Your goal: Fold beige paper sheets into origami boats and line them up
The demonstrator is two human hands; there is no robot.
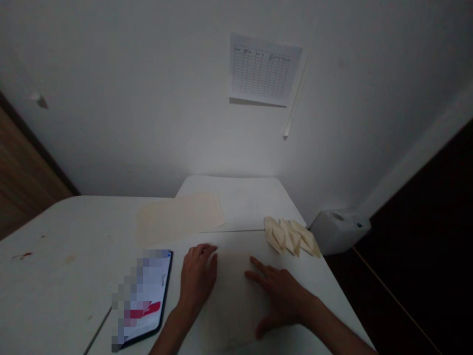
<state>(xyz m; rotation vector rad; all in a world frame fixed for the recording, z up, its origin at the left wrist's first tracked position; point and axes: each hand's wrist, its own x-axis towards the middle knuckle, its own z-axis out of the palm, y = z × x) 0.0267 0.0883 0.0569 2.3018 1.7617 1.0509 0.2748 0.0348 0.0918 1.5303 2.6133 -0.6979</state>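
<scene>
A pale, thin sheet of paper [234, 296] lies flat on the white table between my hands. My left hand [197, 275] rests at its upper left edge, fingers loosely bent and the thumb a little apart from them, gripping nothing that I can see. Across the sheet's right side my right hand [281, 293] is spread, with fingertips touching the paper near its upper right and the thumb lower down at the right edge. Beyond my right hand sit several folded cream paper pieces [291, 237], pleated into pointed shapes.
Another cream sheet [179, 217] lies flat at the back left. A phone [148, 301] with a lit, partly blurred screen is left of my left hand. A white plastic container [338, 229] stands beyond the table's right edge. A printed chart [263, 69] hangs on the wall.
</scene>
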